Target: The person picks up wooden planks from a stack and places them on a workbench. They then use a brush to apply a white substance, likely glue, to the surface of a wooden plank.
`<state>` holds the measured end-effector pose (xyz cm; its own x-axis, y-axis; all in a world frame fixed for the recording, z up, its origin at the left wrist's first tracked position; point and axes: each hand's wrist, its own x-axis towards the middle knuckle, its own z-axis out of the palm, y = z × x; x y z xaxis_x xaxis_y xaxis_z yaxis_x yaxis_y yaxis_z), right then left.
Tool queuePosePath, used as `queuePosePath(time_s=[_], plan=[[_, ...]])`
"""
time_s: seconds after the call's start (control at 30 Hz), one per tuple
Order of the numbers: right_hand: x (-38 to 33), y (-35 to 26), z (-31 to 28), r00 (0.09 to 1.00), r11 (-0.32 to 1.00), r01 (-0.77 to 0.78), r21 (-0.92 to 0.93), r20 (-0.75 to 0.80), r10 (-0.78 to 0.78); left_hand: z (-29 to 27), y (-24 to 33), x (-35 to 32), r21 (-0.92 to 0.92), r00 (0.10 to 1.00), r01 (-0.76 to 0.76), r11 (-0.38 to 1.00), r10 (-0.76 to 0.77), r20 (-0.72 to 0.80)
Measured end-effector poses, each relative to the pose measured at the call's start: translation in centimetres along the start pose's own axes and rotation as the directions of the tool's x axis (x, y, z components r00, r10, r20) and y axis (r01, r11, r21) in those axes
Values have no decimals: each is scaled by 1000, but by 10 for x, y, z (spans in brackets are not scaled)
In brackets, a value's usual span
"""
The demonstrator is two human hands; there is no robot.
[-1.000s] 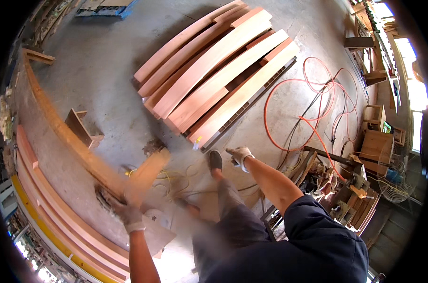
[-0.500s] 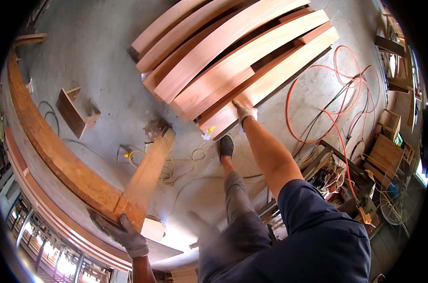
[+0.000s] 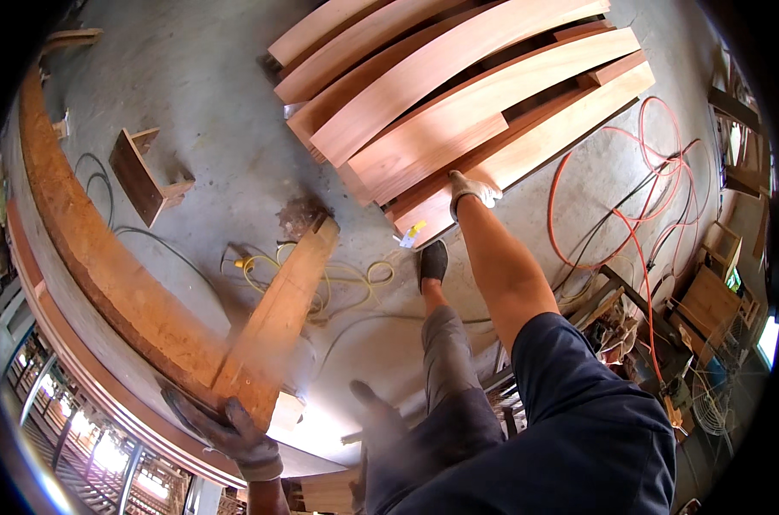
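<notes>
My left hand, in a dark, worn glove, grips the near corner of a brown wooden form. Its thumb lies on top and the fingers run along the outer edge. That form joins a long curved plank to a straight wooden arm. My right hand, in a pale glove, is at the near edge of the lowest board in a stack of curved reddish boards. Its fingers lie over that board's edge; the thumb side is partly hidden. A small yellow-and-white tag hangs at the board's end.
Orange hose and dark cables coil on the concrete floor to the right. A yellow cord lies beyond the straight arm. A small wooden stand is at left. A wire fan and wood scraps line the right side.
The whole view has shifted, so the board stack and hoses sit farther right in the picture. Both hands stay at the same pieces of wood.
</notes>
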<state>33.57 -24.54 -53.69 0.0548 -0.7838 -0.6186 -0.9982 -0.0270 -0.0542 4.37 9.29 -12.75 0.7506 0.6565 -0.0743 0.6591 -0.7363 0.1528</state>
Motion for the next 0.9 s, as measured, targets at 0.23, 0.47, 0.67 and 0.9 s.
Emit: queuePosePath(time_s=[0.23, 0.47, 0.67, 0.9], plan=[[-20, 50, -82, 819, 723, 526, -448, 37, -573, -1, 13, 4, -134, 982, -156, 979, 139, -125], [-155, 107, -207, 965, 966, 258, 12, 51, -258, 14, -23, -6, -44, 969, -161, 986, 149, -199], [-256, 168, -288, 905, 972, 193, 132, 360, -229, -13, -4, -28, -165, 984, -179, 970, 176, -34], [-356, 241, -360, 872, 970, 164, 178, 434, -227, -47, 3, -169, -739, 720, -257, 623, 633, 284]])
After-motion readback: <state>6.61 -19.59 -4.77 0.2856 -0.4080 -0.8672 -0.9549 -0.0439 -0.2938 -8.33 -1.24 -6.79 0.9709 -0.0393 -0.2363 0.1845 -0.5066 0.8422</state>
